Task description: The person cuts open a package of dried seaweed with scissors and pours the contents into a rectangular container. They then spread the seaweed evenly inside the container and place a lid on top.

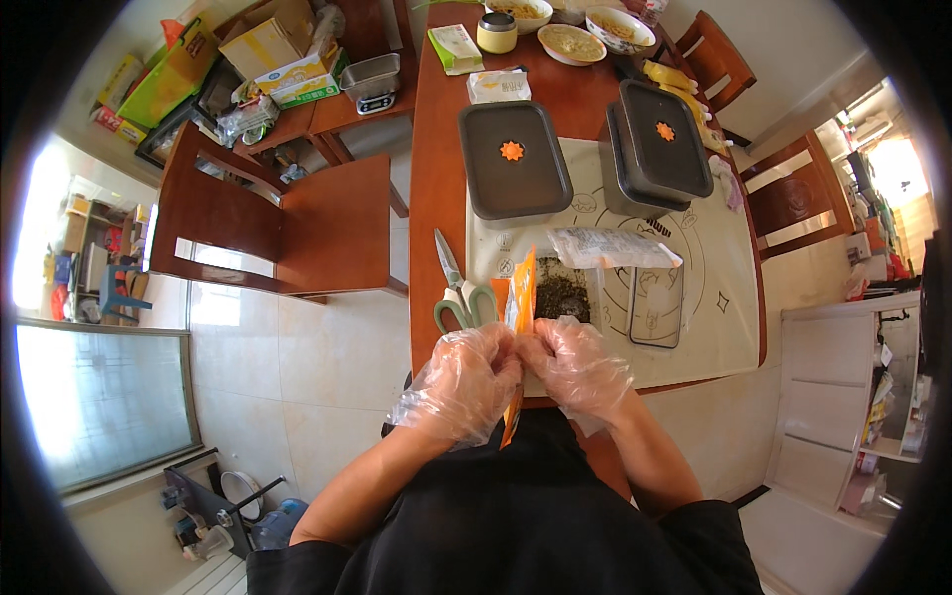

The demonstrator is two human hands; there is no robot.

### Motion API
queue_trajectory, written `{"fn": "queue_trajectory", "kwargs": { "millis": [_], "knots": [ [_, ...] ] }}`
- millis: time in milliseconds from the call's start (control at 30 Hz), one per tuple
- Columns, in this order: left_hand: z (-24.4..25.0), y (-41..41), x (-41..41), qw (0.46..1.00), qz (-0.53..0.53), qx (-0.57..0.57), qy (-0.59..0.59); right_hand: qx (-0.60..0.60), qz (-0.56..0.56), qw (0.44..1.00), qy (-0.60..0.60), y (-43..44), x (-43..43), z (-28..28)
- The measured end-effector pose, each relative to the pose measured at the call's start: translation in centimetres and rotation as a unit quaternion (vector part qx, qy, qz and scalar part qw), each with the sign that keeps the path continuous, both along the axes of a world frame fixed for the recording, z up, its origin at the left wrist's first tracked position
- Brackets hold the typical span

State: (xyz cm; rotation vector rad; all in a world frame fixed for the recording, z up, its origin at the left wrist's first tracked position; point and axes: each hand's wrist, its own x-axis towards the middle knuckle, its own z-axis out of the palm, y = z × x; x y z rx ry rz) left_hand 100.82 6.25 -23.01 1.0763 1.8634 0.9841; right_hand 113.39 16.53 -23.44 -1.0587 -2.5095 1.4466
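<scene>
My left hand (480, 375) and my right hand (576, 364), both in clear plastic gloves, pinch an orange plastic packet (524, 294) between them, close together at the table's near edge. The packet stands on edge, its lower end hanging below my hands. Just beyond it lies a clear container with dark, crumbly bits (563, 297) in it, partly hidden by the packet. Scissors with green and white handles (465, 301) lie left of my hands. A clear packet with white contents (616, 248) lies beyond the container. A dark-rimmed rectangular lid (656, 305) rests on the printed mat (714, 260).
Lidded dark rectangular containers (515, 175) stand farther back, with stacked ones (654, 156) at the right. Bowls of food (571, 44), a jar (497, 33) and packages (498, 87) are at the far end. A wooden chair (335, 216) stands left, others right.
</scene>
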Motion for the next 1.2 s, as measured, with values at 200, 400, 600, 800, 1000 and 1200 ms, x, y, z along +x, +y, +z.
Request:
{"fn": "queue_trajectory", "kwargs": {
  "millis": [200,400,600,800,1000,1200],
  "knots": [
    [0.4,0.3,0.6,1.0,-0.007,-0.016,0.018,-0.153,0.031,0.988,0.017,1.5,0.4,-0.1],
    [0.2,0.9,0.0,0.996,-0.023,-0.057,0.06,-0.115,-0.016,0.992,0.045,0.1,0.2,-0.9],
    [-0.7,1.3,0.2,0.996,-0.027,-0.088,0.016,-0.012,-0.043,0.998,0.048,-0.3,0.2,-2.2],
    [-2.8,0.9,-1.7,0.992,0.001,-0.114,0.053,0.07,-0.044,0.993,0.079,-0.9,1.8,-2.3],
    [-2.1,0.5,-0.2,0.968,0.051,-0.023,0.246,0.077,-0.017,0.996,-0.044,0.8,2.1,0.7],
    [-0.4,0.3,0.2,0.979,-0.014,-0.001,0.203,0.138,-0.017,0.99,-0.013,0.2,1.7,1.3]
  ]
}}
